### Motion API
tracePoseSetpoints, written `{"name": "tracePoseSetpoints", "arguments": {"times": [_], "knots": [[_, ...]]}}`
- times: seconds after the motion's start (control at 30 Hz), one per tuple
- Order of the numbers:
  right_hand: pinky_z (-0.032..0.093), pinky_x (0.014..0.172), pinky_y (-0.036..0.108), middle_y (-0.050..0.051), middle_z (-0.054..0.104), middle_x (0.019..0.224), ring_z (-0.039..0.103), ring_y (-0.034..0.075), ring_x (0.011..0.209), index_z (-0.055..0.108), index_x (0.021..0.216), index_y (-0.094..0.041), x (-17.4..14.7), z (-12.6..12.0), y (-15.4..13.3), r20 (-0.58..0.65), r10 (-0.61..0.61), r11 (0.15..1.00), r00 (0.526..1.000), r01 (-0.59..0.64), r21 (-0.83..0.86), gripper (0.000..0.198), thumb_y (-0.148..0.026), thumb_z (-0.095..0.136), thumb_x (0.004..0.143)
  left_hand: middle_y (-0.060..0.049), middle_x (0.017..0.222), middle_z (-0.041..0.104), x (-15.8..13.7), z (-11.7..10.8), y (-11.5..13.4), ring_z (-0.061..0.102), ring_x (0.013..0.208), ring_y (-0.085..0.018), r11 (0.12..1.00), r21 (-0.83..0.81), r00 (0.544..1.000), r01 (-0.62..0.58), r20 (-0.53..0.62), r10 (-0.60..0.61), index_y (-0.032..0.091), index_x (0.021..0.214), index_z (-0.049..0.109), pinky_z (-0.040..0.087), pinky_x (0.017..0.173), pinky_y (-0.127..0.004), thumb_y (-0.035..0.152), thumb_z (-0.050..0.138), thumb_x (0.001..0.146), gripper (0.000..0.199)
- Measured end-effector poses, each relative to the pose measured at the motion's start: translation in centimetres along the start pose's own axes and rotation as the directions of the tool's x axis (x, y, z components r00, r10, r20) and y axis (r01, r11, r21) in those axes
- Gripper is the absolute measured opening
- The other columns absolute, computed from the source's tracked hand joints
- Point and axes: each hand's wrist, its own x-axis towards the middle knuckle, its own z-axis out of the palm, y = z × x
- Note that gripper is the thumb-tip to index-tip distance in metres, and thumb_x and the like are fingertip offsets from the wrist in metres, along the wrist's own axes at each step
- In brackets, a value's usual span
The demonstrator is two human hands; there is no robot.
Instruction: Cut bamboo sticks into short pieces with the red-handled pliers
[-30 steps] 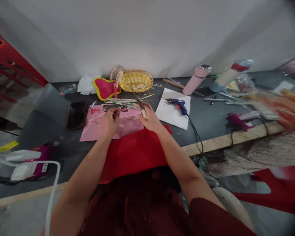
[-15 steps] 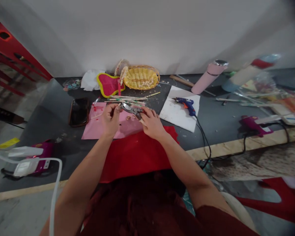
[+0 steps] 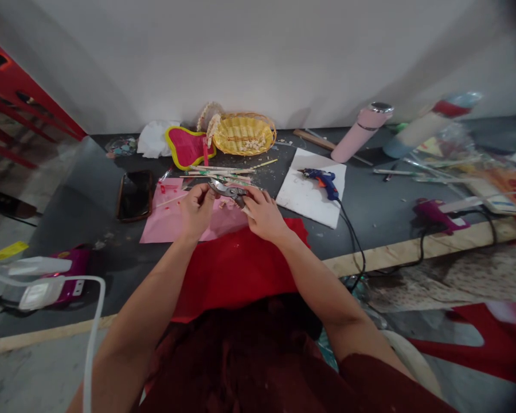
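My right hand (image 3: 261, 214) grips a pair of metal cutters (image 3: 226, 190) whose jaws point left toward my left hand (image 3: 196, 209). My left hand pinches a thin wooden stick (image 3: 172, 200) that runs out to the left, its near end at the cutter jaws. Both hands hover over a pink sheet (image 3: 163, 221) dotted with small cut bits. A red sheet (image 3: 236, 267) lies just in front of me. A bundle of thin sticks (image 3: 223, 171) lies beyond the hands.
A yellow woven basket (image 3: 244, 135), a pink-and-yellow shape (image 3: 187, 147) and white tissue stand by the wall. A dark phone (image 3: 133, 194) lies left. A blue glue gun (image 3: 322, 179) rests on white paper (image 3: 306, 198); a pink bottle (image 3: 360, 132) is behind it. Purple glue guns sit at both sides.
My right hand turned the cutters from pointing away to pointing left, bringing the jaws to the stick in my left hand. The camera view shifted slightly.
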Motion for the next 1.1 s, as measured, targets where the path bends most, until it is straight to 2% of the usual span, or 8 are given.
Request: {"name": "tracePoseSetpoints", "arguments": {"times": [0.2, 0.3, 0.4, 0.5, 0.6, 0.83, 0.97, 1.1], "knots": [[0.045, 0.096, 0.05, 0.012, 0.048, 0.143, 0.049, 0.032, 0.118, 0.054, 0.122, -0.017, 0.2, 0.6, 0.4, -0.033, 0.023, 0.996, 0.999, -0.02, 0.083, 0.038, -0.018, 0.048, 0.084, -0.002, 0.075, 0.067, 0.0, 0.0, -0.2, 0.059, 0.069, -0.011, 0.999, -0.036, 1.0, 0.002, 0.013, -0.002, 0.017, 0.081, 0.064, 0.046, 0.065, -0.024, 0.03, 0.057, 0.089, 0.016], [0.045, 0.098, 0.05, 0.016, 0.052, 0.138, 0.05, 0.031, 0.12, 0.041, 0.136, -0.014, 0.4, 0.7, 0.5, -0.057, 0.046, 0.987, 0.997, -0.037, 0.154, 0.053, -0.02, 0.05, 0.084, -0.001, 0.073, 0.067, 0.0, -0.1, 0.0, 0.057, 0.065, -0.01, 1.0, -0.004, 1.0, -0.002, 0.009, 0.002, 0.017, 0.079, 0.065, 0.043, 0.062, -0.023, 0.03, 0.058, 0.088, 0.018], [0.043, 0.1, 0.052, 0.017, 0.047, 0.142, 0.048, 0.032, 0.125, 0.028, 0.147, -0.015, 0.4, 0.0, 0.2, -0.02, 0.059, 0.992, 0.998, -0.056, 0.113, 0.068, -0.025, 0.052, 0.084, -0.001, 0.071, 0.067, 0.0, -0.3, 0.3, 0.056, 0.063, -0.01, 1.0, 0.028, 0.999, 0.008, 0.033, -0.009, 0.017, 0.079, 0.066, 0.042, 0.06, -0.022, 0.029, 0.057, 0.087, 0.017], [0.045, 0.099, 0.049, 0.014, 0.052, 0.138, 0.052, 0.031, 0.121, 0.03, 0.148, -0.019, 0.3, -1.1, -0.2, 0.051, 0.076, 0.994, 0.996, -0.079, 0.073, 0.069, -0.024, 0.053, 0.083, 0.0, 0.071, 0.067, -0.1, -0.4, 0.7, 0.056, 0.064, -0.011, 0.994, 0.111, 0.999, -0.002, 0.05, -0.004, 0.017, 0.08, 0.068, 0.041, 0.06, -0.022, 0.026, 0.057, 0.086, 0.016], [0.046, 0.098, 0.045, 0.011, 0.051, 0.139, 0.052, 0.029, 0.122, 0.024, 0.15, -0.025, 0.3, -1.6, -0.2, 0.076, 0.07, 0.996, 0.995, -0.073, 0.044, 0.075, -0.02, 0.052, 0.081, 0.001, 0.069, 0.066, 0.0, -0.2, 0.8, 0.052, 0.058, -0.01, 0.99, 0.14, 0.999, -0.012, 0.051, 0.005, 0.016, 0.081, 0.07, 0.038, 0.055, -0.021, 0.026, 0.057, 0.084, 0.016], [0.049, 0.094, 0.044, 0.011, 0.052, 0.137, 0.054, 0.029, 0.118, 0.022, 0.152, -0.026, 0.4, -1.1, 0.3, 0.115, 0.109, 0.993, 0.987, -0.104, -0.05, 0.069, -0.019, 0.046, 0.087, 0.001, 0.064, 0.062, -0.2, 0.4, 0.5, 0.048, 0.053, -0.009, 0.989, 0.148, 1.0, -0.014, -0.016, 0.017, 0.016, 0.084, 0.073, 0.035, 0.051, -0.02, 0.027, 0.06, 0.082, 0.017], [0.051, 0.089, 0.041, 0.01, 0.055, 0.132, 0.057, 0.027, 0.113, 0.02, 0.152, -0.027, 0.3, -1.0, 0.2, 0.104, 0.087, 0.996, 0.991, -0.084, -0.032, 0.069, -0.017, 0.043, 0.088, -0.002, 0.07, 0.066, -0.2, 0.4, 0.3, 0.053, 0.059, -0.012, 0.988, 0.152, 0.999, -0.026, -0.037, 0.032, 0.014, 0.085, 0.074, 0.038, 0.054, -0.022, 0.028, 0.06, 0.082, 0.02], [0.051, 0.088, 0.04, 0.008, 0.057, 0.129, 0.058, 0.025, 0.11, 0.019, 0.151, -0.028, 0.2, -1.1, 0.2, 0.11, 0.09, 0.996, 0.99, -0.088, -0.024, 0.068, -0.017, 0.043, 0.088, -0.002, 0.067, 0.065, 0.0, 0.4, 0.3, 0.052, 0.056, -0.011, 0.99, 0.142, 0.999, -0.007, -0.039, 0.013, 0.013, 0.086, 0.074, 0.037, 0.052, -0.021, 0.031, 0.061, 0.08, 0.023]]}}
